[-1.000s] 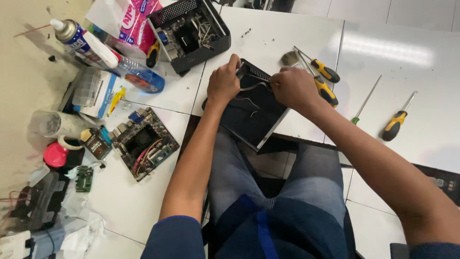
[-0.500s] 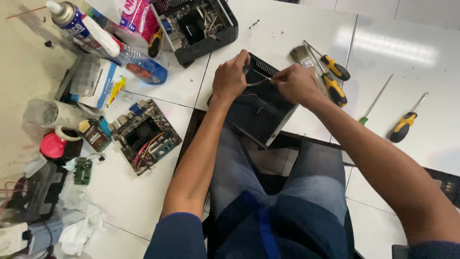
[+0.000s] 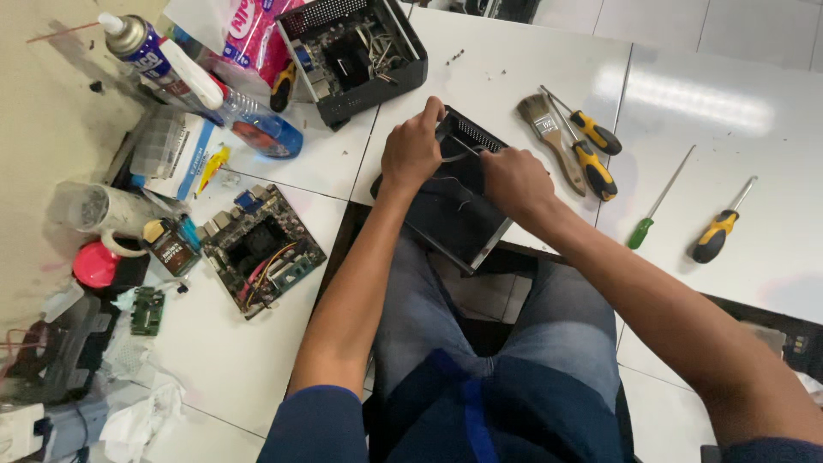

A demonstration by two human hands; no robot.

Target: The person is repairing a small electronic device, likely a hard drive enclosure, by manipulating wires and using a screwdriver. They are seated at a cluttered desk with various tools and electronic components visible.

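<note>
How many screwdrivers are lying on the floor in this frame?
4. Two yellow-and-black screwdrivers lie beside the paintbrush, a green-handled one further right, another yellow-handled one rightmost. The clutter at left may hide more.

a white tiled floor carries it all. far left – a spray can, a plastic bottle and an open black computer case. left, a bare motherboard beside a small circuit board. right – a paintbrush, two yellow-handled screwdrivers, a green-handled one, another yellow one.
</note>
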